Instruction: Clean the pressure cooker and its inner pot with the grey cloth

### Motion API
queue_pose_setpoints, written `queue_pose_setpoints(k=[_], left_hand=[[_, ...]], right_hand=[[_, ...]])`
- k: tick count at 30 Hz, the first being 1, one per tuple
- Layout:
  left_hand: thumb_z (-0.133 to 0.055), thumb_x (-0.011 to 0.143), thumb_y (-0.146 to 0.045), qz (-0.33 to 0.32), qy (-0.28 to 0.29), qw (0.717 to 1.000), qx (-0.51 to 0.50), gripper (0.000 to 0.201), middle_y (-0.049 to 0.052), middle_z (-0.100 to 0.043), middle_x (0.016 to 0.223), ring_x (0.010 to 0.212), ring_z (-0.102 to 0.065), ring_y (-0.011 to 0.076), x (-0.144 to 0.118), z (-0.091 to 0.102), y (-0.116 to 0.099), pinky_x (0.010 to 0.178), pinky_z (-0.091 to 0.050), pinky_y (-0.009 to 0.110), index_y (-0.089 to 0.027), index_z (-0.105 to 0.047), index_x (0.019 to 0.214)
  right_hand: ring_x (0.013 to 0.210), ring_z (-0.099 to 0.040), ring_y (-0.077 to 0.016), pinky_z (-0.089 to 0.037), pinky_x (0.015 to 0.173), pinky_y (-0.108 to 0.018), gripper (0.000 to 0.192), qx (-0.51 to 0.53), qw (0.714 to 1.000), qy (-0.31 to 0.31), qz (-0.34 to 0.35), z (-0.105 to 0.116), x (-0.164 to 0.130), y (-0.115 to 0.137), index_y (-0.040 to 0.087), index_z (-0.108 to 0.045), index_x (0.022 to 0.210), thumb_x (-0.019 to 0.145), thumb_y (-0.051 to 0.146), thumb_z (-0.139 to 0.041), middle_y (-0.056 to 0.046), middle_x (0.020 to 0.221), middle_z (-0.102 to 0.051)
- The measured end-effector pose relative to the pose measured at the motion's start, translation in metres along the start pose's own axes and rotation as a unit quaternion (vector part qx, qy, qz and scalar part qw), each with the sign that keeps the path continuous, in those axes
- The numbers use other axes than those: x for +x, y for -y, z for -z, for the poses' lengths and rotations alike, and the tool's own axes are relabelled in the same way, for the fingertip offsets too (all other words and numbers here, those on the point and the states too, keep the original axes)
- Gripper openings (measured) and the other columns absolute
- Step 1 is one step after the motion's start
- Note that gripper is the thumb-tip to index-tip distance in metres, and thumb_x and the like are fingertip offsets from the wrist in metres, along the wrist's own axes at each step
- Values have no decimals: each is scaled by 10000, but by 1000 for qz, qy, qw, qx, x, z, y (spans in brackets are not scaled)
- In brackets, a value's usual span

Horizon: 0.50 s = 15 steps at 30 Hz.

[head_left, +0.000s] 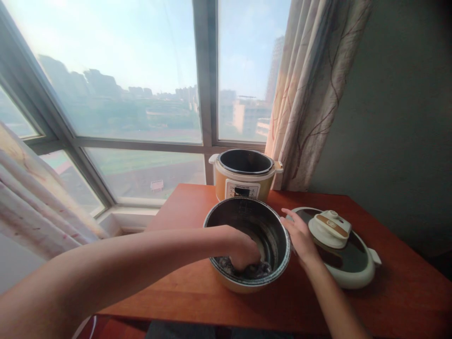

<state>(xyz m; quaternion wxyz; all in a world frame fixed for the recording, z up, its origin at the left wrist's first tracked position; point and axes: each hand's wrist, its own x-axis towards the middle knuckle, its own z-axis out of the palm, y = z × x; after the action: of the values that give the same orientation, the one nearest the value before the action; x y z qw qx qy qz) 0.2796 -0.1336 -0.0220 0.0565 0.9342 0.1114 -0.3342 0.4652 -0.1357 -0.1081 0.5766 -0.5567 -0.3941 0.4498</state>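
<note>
Inner pot [247, 245] stood on the bench [183, 292] near its front edge, about midway along, tilted slightly toward the person. Left of the bench hung a pale curtain [42, 202], with a wide window [134, 94] behind it showing hazy buildings.

The left hand [243, 254] reached down inside the pot, its grip curled loosely among dark, wet contents [259, 270] at the bottom; whether it held anything could not be told. The right hand [300, 235] rested against the pot's right rim with fingers spread, grip open, steadying the vessel without clasping it.

Judged from this posture, the step was best done with the rim hand pressing firmly inward so the pot did not slide on the smooth wood, and with the working hand kept low to avoid spilling over the tilted edge.

Behind the pot, at the rear edge of the bench, stood the cooker body [243, 176], open and without its liner. Toward the right edge lay the lid [339, 249], knob upward. A patterned curtain [310, 94] and a dark wall [399, 117] closed the right side.
</note>
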Motion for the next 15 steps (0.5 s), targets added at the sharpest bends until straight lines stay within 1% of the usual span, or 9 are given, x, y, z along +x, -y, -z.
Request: queue_pose_setpoints(k=[3, 5, 7, 9, 12, 15], left_hand=[[-679, 740, -150, 0, -21, 1000, 3, 228, 112, -773, 901, 728, -693, 251, -4, -5, 3, 571, -464, 310, -167, -765, 949], [-655, 759, -155, -5, -34, 999, 7, 236, 110, -772, 915, 750, -694, 253, -6, -10, 5, 578, -463, 312, -176, -761, 969], [-644, 761, -160, -8, -52, 999, 8, 235, 109, -771, 911, 766, -697, 261, -7, -14, 6, 583, -471, 318, -187, -761, 962], [-646, 754, -181, 0, -68, 998, 4, 224, 113, -769, 901, 764, -701, 271, -5, -18, 5, 578, -479, 325, -192, -763, 945], [-645, 752, -221, 25, -112, 993, -7, 217, 125, -765, 877, 749, -709, 279, 0, -20, 2, 576, -496, 328, -186, -763, 931], [-629, 748, -237, 46, -163, 985, -30, 228, 137, -760, 861, 745, -714, 285, 9, -20, 1, 581, -519, 334, -174, -760, 923]], right_hand=[[816, -660, -241, -495, 732, -322, 721, -46, 998, -45, 11, 6, -24, -2, 141, -590, 1299, 729, 571, -685, -65, 872, -722], [698, -623, -205, -478, 633, -293, 724, -65, 996, -52, 8, 9, -48, -4, 150, -565, 1332, 767, 596, -648, -32, 773, -691], [537, -530, -168, -401, 483, -262, 757, -72, 997, -27, -11, 8, -72, -4, 157, -506, 1391, 792, 604, -628, 15, 628, -611], [462, -454, -147, -335, 413, -244, 791, -72, 997, -3, -21, 4, -90, -4, 149, -444, 1437, 811, 601, -614, 47, 550, -532], [437, -436, -140, -335, 398, -238, 803, -74, 997, 0, -4, -3, -102, -4, 121, -391, 1472, 844, 587, -572, 61, 520, -484], [422, -433, -139, -333, 381, -233, 803, -89, 996, 3, 7, -7, -97, 0, 97, -393, 1479, 845, 560, -560, 62, 500, -471]])
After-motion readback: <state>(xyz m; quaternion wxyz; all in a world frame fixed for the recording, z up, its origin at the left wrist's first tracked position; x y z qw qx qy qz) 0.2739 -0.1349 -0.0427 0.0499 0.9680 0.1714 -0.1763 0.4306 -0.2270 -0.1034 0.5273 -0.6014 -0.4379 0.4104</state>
